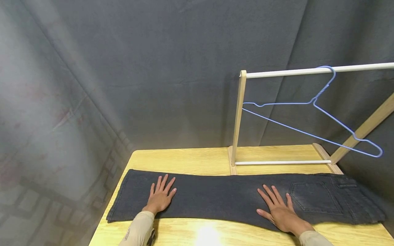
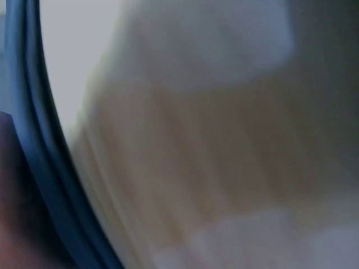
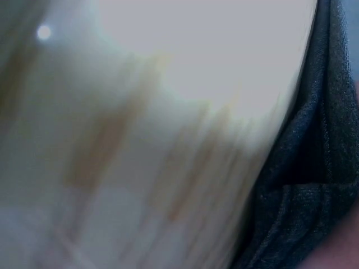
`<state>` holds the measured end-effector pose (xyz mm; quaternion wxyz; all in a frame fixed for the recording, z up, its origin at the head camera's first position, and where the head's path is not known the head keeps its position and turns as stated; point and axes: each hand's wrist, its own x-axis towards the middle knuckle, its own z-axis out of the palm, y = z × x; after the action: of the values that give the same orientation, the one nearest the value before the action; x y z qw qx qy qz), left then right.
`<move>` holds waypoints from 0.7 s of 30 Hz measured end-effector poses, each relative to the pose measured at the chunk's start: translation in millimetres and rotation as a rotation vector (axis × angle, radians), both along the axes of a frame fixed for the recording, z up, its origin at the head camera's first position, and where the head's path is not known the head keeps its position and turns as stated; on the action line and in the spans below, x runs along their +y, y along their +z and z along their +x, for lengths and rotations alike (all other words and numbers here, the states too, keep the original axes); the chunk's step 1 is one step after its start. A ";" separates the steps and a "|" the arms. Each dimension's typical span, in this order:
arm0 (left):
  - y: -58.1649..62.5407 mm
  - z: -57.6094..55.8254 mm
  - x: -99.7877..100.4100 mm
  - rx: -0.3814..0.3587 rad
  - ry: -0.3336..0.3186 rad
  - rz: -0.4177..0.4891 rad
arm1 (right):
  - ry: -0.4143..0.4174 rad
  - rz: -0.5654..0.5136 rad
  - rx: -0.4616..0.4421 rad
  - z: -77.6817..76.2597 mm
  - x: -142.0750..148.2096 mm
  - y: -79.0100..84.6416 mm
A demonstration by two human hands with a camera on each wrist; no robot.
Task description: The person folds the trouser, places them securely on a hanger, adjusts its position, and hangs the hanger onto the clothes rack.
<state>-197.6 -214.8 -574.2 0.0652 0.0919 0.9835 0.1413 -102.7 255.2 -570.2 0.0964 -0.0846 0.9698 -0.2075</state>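
A pair of dark jeans [image 1: 212, 196], folded lengthwise, lies flat across the table with the hems at the left and the back pocket and waistband at the right. My left hand [image 1: 160, 199] rests on the leg part near the hems, fingers spread and straight. Flat on the jeans just left of the pocket is my right hand [image 1: 278, 212], its fingers also spread. The left wrist view shows the folded edge of the jeans [image 2: 33, 112] along its left side. In the right wrist view, layered denim [image 3: 303, 168] runs down the right side.
At the back right of the wooden table [image 1: 184, 157] stands a garment rack [image 1: 238, 116] with a white top rail. A blue wire hanger [image 1: 289, 126] hangs from that rail, tilted. Grey curtain [image 1: 172, 85] surrounds the back and sides.
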 end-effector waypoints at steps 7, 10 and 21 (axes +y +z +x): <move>4.9 -1.6 -75.8 -0.045 0.156 0.046 | 0.006 -0.022 0.009 0.5 0.0 -0.1; 7.1 -0.1 -99.2 -0.050 0.219 0.057 | 0.009 -0.032 -0.009 0.5 0.1 0.8; 13.2 0.8 -88.9 -0.070 0.288 0.047 | 0.005 -0.031 -0.008 -0.4 0.7 -1.7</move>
<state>-196.8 -303.7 -561.0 0.0763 -0.0534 0.9801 0.1755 -103.1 255.9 -571.9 0.0994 -0.0876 0.9659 -0.2225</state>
